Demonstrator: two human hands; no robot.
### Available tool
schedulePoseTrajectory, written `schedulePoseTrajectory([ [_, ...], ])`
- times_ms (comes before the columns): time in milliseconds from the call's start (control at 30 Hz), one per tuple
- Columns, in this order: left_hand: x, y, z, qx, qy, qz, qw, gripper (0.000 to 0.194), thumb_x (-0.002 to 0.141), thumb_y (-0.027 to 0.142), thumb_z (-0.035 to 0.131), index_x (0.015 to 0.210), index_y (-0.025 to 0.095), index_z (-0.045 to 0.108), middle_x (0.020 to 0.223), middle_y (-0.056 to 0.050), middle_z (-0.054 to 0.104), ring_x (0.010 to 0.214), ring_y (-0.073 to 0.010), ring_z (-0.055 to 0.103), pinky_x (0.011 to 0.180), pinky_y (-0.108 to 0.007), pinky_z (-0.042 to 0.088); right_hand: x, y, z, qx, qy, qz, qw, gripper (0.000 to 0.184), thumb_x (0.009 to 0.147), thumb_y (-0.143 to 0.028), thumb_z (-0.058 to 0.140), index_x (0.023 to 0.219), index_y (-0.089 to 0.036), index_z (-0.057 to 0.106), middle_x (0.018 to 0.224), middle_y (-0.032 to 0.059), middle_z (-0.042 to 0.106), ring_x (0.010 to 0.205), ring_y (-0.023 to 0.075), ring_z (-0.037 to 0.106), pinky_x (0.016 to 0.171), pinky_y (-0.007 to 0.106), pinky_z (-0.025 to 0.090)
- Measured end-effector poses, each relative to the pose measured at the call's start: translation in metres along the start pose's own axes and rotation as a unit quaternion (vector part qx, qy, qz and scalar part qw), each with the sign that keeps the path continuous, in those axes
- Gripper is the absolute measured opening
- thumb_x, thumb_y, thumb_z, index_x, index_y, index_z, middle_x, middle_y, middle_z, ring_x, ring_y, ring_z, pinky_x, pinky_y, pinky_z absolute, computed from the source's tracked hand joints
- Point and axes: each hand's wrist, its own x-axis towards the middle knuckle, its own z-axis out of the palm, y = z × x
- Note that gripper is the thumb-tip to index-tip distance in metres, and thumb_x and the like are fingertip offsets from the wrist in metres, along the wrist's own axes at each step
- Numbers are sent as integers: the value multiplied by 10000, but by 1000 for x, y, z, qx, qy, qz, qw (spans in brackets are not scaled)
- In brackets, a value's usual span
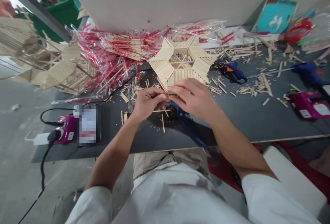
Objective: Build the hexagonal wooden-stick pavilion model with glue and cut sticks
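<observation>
Over the dark table, my left hand (148,103) and my right hand (194,97) meet at the fingertips in a pinch. A thin, dark greenish sliver shows between the right fingers; what it belongs to is hidden. Just beyond the hands lies a star-shaped frame (201,66) of pale wooden sticks, open in its middle. Below my fingers a blue-handled tool (192,131) lies on the table, its head partly covered by the right hand. Loose cut sticks (163,123) lie beside it.
Red-and-clear wrapped chopsticks (121,45) are heaped at the back. Stick structures (60,73) stand left. A blue glue gun (233,71) lies right of the frame among scraps. Purple power blocks (64,129) with cables and a phone (89,124) sit near the front edge.
</observation>
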Motion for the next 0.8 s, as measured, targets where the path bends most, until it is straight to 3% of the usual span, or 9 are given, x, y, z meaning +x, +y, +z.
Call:
schedulePoseTrajectory([
  [133,-1,-2,5,14,4,4,1000,240,909,389,816,914,173,711,830,-65,794,568,-105,709,466,-195,557,-8,29,-28,-41,30,167,985,290,1050,-397,610,1289,-232,626,1216,141,645,1135,314,671,979,484,570],
  [233,0,-2,6,15,16,20,1000,225,898,346,829,883,181,677,697,-17,731,550,-107,697,456,-191,545,-17,47,-39,-43,-47,242,968,600,996,-576,647,1490,-258,525,1383,178,564,1152,362,671,957,549,586],
  [300,3,-5,4,21,34,21,999,234,877,332,846,864,184,666,632,12,686,513,-102,675,440,-186,530,-21,52,-38,-32,-113,248,961,772,948,-663,672,1570,-268,443,1482,199,499,1192,402,659,953,595,590],
  [367,6,-10,1,27,60,24,998,231,860,327,853,933,188,684,696,8,718,494,-92,662,422,-185,516,-21,52,-34,-19,-143,248,958,814,935,-677,680,1589,-272,415,1531,200,456,1255,431,631,999,637,572],
  [500,8,-19,-2,56,92,24,994,287,908,347,784,1148,204,716,891,-30,789,500,-81,657,422,-196,519,-19,50,-27,13,-142,253,957,762,962,-611,682,1597,-297,400,1555,168,439,1433,437,508,1188,659,452],
  [600,7,-21,-2,88,64,11,994,242,946,376,744,1099,189,764,846,-43,783,535,-94,675,457,-208,544,-18,53,-26,31,-138,247,959,784,954,-610,695,1601,-278,403,1607,170,421,1522,427,411,1254,647,379],
  [700,4,-21,-1,84,36,7,996,236,965,391,728,1075,188,775,838,-49,778,548,-96,680,468,-213,550,-24,65,-32,71,-104,262,957,939,867,-657,772,1621,-250,387,1617,186,468,1398,412,550,1123,613,516],
  [767,3,-21,0,71,24,3,997,233,977,395,716,1074,189,768,814,-45,764,541,-93,674,471,-212,549,-34,82,-39,75,-55,298,950,952,835,-665,791,1604,-243,421,1561,191,538,1100,341,706,890,511,621],
  [800,3,-21,1,67,19,-1,998,233,979,398,715,1069,188,763,791,-40,755,535,-92,671,472,-211,548,-42,93,-43,54,-35,322,945,883,865,-643,767,1582,-234,456,1538,201,552,943,289,723,796,462,617],
])
